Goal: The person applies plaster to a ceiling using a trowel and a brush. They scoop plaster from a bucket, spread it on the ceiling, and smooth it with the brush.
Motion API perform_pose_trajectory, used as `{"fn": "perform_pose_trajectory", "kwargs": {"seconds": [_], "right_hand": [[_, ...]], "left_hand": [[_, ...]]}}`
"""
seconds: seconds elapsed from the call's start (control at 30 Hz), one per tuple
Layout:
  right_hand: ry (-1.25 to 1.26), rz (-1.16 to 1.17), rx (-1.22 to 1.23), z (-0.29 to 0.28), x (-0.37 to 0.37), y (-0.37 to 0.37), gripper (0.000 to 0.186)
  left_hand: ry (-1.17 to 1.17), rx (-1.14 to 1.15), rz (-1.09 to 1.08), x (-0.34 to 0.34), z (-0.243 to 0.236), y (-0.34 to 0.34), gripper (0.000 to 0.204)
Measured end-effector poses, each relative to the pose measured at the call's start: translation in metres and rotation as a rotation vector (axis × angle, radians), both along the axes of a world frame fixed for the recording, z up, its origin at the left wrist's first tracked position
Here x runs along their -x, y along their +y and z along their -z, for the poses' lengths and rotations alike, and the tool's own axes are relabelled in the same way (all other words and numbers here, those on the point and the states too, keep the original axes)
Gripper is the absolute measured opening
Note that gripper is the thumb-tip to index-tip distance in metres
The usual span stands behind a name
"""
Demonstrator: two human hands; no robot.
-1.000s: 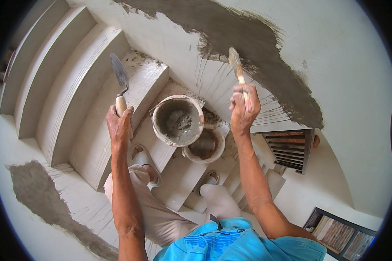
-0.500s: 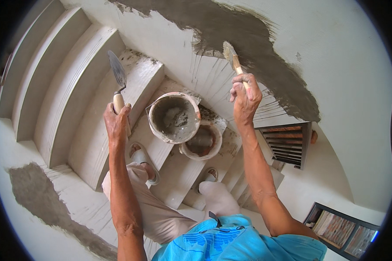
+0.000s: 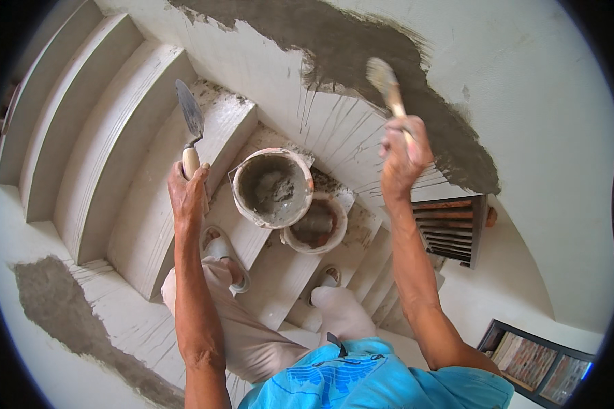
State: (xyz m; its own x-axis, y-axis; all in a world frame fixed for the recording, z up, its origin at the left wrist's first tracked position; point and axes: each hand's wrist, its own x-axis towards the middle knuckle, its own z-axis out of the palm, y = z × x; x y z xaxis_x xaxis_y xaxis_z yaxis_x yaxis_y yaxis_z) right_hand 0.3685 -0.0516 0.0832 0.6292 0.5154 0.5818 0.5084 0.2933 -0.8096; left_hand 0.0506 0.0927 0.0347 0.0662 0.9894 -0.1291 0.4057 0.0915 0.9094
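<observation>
My left hand (image 3: 187,191) is closed round the wooden handle of a pointing trowel (image 3: 192,114), its grey blade pointing up and away over the steps. In my right hand (image 3: 407,153) is a paintbrush (image 3: 387,83) with pale bristles, slightly blurred by motion. The bristles are over a dark, wet-looking band of cement (image 3: 348,42) on the white wall; whether they touch it I cannot tell. Between my arms stands a bucket (image 3: 273,187) holding grey mortar. A second bucket (image 3: 315,223), partly hidden behind it, sits lower, with a grey cylinder-like shape inside.
Pale stairs (image 3: 126,143) curve up on the left and descend below my sandalled feet (image 3: 226,258). Dark drips streak the wall under the cement band. A slatted frame (image 3: 450,228) and a dark shelf (image 3: 535,361) are at right. Another cement patch (image 3: 61,307) marks the left wall.
My right hand has swept the paintbrush to the right along the cement band. The left hand with the pointing trowel has shifted slightly to the right.
</observation>
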Motion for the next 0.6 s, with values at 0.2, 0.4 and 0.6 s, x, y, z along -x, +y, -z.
{"fn": "perform_pose_trajectory", "kwargs": {"seconds": [0.2, 0.4, 0.6], "right_hand": [[-0.109, 0.038, -0.109, -0.005, 0.017, -0.028, 0.003], [0.003, 0.033, -0.099, -0.021, -0.001, -0.02, 0.005], [0.041, 0.033, -0.122, -0.014, 0.013, -0.047, 0.014]], "left_hand": [[-0.003, -0.011, -0.024, 0.002, -0.001, 0.003, 0.038], [0.008, -0.015, 0.009, 0.004, 0.012, 0.001, 0.039], [-0.024, 0.033, -0.022, -0.004, -0.003, 0.002, 0.038]]}}
